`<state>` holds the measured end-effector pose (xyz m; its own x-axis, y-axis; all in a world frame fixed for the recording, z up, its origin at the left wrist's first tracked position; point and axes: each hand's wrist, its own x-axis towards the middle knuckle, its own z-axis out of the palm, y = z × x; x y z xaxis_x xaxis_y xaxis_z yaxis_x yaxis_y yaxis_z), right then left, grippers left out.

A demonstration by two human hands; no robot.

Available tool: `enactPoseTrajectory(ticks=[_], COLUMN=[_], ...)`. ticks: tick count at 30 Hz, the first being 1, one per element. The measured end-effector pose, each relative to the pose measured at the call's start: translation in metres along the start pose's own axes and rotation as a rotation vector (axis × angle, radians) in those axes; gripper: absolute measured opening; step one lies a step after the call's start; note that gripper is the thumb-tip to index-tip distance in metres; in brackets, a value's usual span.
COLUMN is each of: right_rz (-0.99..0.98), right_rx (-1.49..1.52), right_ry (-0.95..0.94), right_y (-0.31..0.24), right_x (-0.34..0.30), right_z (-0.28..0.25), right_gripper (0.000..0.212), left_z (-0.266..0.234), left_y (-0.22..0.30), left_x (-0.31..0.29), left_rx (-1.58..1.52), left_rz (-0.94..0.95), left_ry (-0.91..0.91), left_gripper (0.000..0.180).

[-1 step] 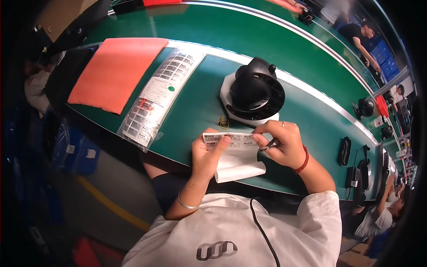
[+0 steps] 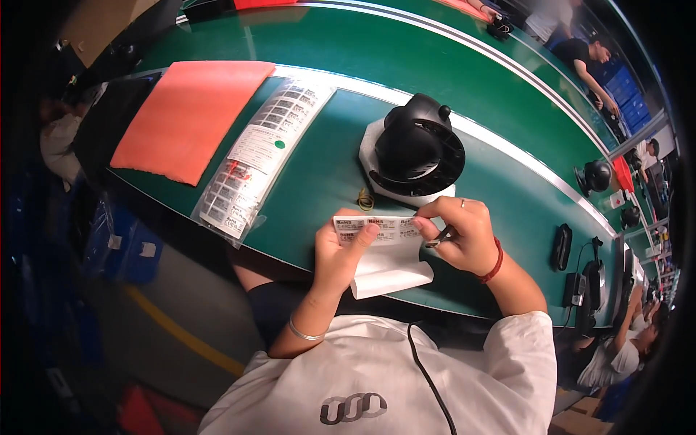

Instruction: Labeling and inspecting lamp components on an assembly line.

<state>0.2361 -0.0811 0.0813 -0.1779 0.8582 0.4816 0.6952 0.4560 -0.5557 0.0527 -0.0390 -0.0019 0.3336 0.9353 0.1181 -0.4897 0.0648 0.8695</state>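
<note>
My left hand [image 2: 338, 254] grips a white sheet of printed labels [image 2: 391, 258] by its left side, thumb on top. The lower end of the sheet curls up. At the sheet's upper right corner, the thumb and index finger of my right hand [image 2: 470, 235] pinch together. A slim dark metal tool [image 2: 444, 236] is tucked in that same hand; its exact kind is partly hidden by the fingers. Just beyond the sheet stands a rounded black device [image 2: 417, 145] on a white pad [image 2: 371, 145]. A yellowish rubber band [image 2: 365, 199] lies near my left fingertips.
To the left lie a plastic-sleeved stack of label sheets [image 2: 254, 156] and an orange foam sheet [image 2: 192, 119] on the green table [image 2: 312, 174]. Black adapters [image 2: 575, 288] with cables rest at the right. A light rail runs behind the device. Other people work farther off.
My left hand and the label sheet have shifted very slightly to the right. Otherwise the scene looks the same.
</note>
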Motion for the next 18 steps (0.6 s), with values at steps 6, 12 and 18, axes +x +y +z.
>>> enactPoseTrajectory(ticks=[6,12,18], right_rz=[-0.003,0.003,-0.114], right_rx=[-0.013,0.008,-0.115], right_ry=[-0.048,-0.034,0.244], right_y=[0.001,-0.004,-0.003], right_x=[-0.003,0.003,-0.003], right_z=[0.001,-0.005,-0.035], right_gripper=[0.010,0.015,0.038], left_z=[0.000,-0.001,-0.005], left_y=[0.004,0.004,0.007], left_x=[-0.001,0.000,-0.003], left_rx=[0.063,0.111,0.249], left_rz=[-0.028,0.043,0.129], left_ry=[-0.024,-0.002,0.037], left_gripper=[0.026,0.029,0.031])
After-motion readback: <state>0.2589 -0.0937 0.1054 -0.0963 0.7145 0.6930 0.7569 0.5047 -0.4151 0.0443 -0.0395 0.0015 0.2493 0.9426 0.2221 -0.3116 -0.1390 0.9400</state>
